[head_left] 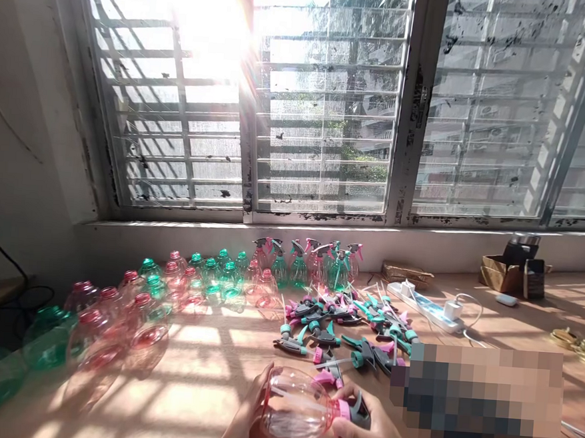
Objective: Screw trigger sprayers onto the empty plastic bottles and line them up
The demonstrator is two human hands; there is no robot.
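At the near edge of a sunlit wooden counter (201, 373), a person holds a pink spray bottle (299, 409) on its side. The left hand (246, 416) wraps around its rounded body; the right hand (372, 435) closes over the grey and pink trigger head (354, 413) at its neck.

The bottle looks like thin clear plastic, so it is probably light, smooth and easily dented. The neck seems the firmest place to grip. Inside it is only a thin white tube, no liquid.

Open bottles (146, 309), pink and green, cluster to the left and look empty. Capped bottles (314, 264) stand by the window. Loose trigger heads (345, 323) lie heaped between them and the hands.
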